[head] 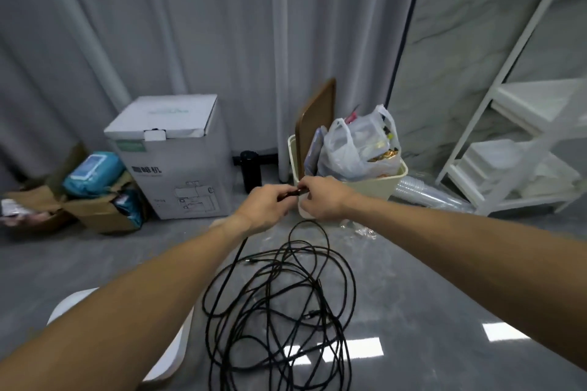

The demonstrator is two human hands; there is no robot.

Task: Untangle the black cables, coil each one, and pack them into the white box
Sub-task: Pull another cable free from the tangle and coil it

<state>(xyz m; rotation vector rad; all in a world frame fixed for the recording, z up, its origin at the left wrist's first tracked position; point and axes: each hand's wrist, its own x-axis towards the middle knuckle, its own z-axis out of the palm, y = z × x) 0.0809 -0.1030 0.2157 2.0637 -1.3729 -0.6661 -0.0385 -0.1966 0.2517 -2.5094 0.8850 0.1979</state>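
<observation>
Here, both outstretched hands, left hand (266,207) and right hand (322,198), pinch 1 black cable (293,193).

Left hand (265,205) and right hand (320,198) together, fingers pinching.

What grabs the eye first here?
The tangle of black cables sprawled on the shiny grey floor, bottom centre. Just above it, the left hand and right hand meet, both pinching one cable end. Behind them stands a big white box at left and a stuffed bin at right.
</observation>
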